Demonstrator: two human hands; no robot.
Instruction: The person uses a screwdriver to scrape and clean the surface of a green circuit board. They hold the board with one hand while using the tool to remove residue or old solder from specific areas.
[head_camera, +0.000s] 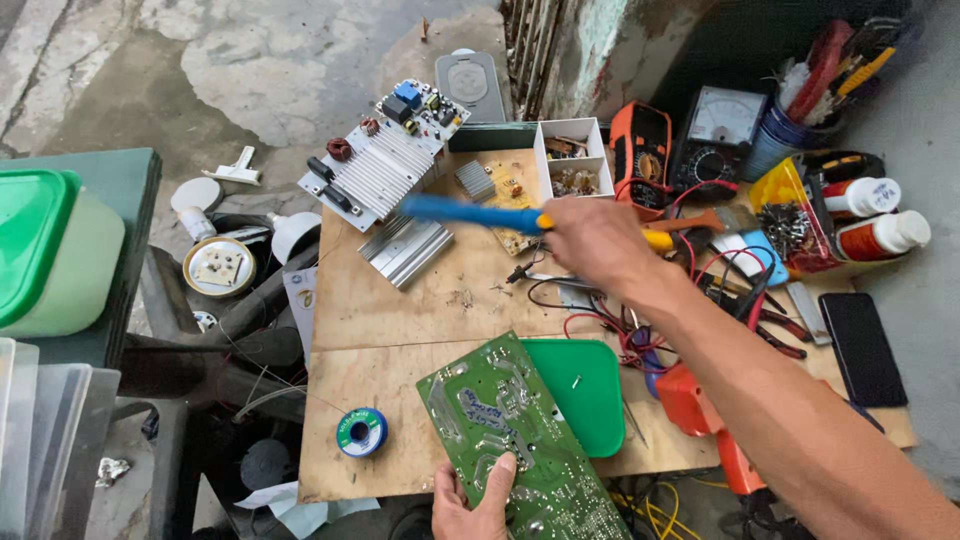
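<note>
My right hand (598, 240) reaches out over the plywood bench (400, 310) and grips a tool with a long blue barrel and a yellow section (470, 213), held level and pointing left. My left hand (472, 503) holds the near edge of a green circuit board (510, 440), solder side up, at the bench's front edge. The board lies partly over a green plastic lid (585, 385). A small spool of solder wire (361, 432) sits to the left of the board.
A finned circuit board (385, 150) and a loose heat sink (405, 250) lie at the back left. Behind are a white parts box (572, 155), two meters (715, 135), a tool cup, bottles, tangled red and black leads and a dark phone (862, 348).
</note>
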